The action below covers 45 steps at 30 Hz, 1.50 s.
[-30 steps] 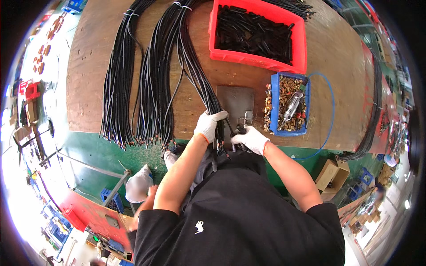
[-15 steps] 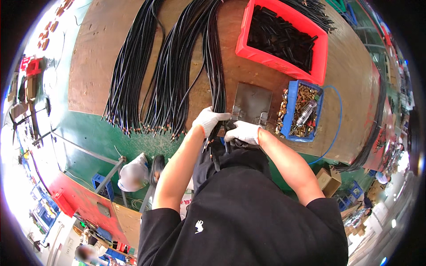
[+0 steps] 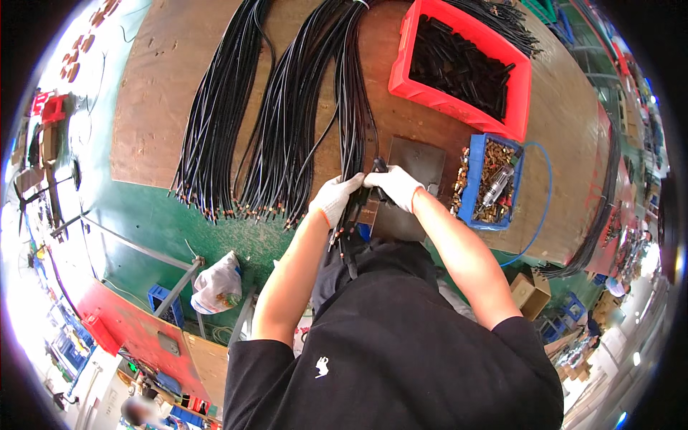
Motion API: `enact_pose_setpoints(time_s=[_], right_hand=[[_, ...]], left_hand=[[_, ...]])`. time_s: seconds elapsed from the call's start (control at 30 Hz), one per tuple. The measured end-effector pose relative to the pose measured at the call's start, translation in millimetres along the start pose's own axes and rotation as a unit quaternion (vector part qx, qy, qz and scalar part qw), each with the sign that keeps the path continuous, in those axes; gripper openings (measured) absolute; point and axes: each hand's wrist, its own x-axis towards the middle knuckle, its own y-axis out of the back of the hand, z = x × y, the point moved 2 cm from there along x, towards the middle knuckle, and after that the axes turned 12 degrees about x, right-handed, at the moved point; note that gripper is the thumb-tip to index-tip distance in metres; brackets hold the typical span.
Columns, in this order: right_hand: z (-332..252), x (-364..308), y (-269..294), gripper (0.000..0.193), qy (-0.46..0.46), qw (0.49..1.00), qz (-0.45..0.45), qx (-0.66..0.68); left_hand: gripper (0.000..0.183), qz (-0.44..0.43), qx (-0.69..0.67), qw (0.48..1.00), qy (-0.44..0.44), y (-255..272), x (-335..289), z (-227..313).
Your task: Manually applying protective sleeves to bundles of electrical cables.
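A bundle of black cables runs down the table towards me, its bare copper-tipped ends hanging over the near edge. My left hand, in a white glove, is closed around the near part of this bundle. Just to its right, my gloved right hand grips a dark tubular piece that sticks out past the fingers. The hand hides much of that piece, and I cannot tell whether a cable runs into it. Beneath and beyond the right hand lies a flat grey metal plate.
More black cable bundles lie to the left. A red bin of black tubular parts stands at the far right. Nearer is a blue bin of small brass-coloured fittings, with a clear-and-metal tool and a blue hose.
My right hand has moved up and away from my lap, and the dark piece now points away from me. My left hand keeps its hold on the cables. The view has shifted slightly.
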Motion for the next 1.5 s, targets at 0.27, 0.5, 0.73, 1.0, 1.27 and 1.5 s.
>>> enact_pose_setpoints(time_s=[0.27, 0.5, 0.73, 1.0, 1.27, 1.5], right_hand=[[-21, 20, 3, 0.026, -0.077, 0.996, 0.022, 0.041], [-15, 14, -6, 0.026, -0.04, 0.996, 0.023, 0.079], [-40, 54, 23, 0.026, -0.006, 0.99, 0.053, 0.129], [-50, 23, 19, 0.051, 0.076, 0.995, 0.063, 0.012], [-5, 5, -22, 0.063, 0.186, 0.967, 0.172, -0.019], [18, 1, 9, 0.057, 0.17, 0.973, 0.157, -0.011]], left_hand=[[0.035, -0.009, 0.127, 0.991, -0.032, 35, -30, 27], [0.046, -0.057, 0.217, 0.973, -0.06, 29, -36, 33], [0.052, -0.09, 0.277, 0.952, -0.097, 37, -42, 42], [0.034, -0.075, 0.197, 0.977, -0.02, 38, -38, 40], [0.026, -0.043, 0.074, 0.995, -0.048, -10, -31, 23], [0.023, -0.015, 0.022, 0.999, -0.037, -7, -24, 12]])
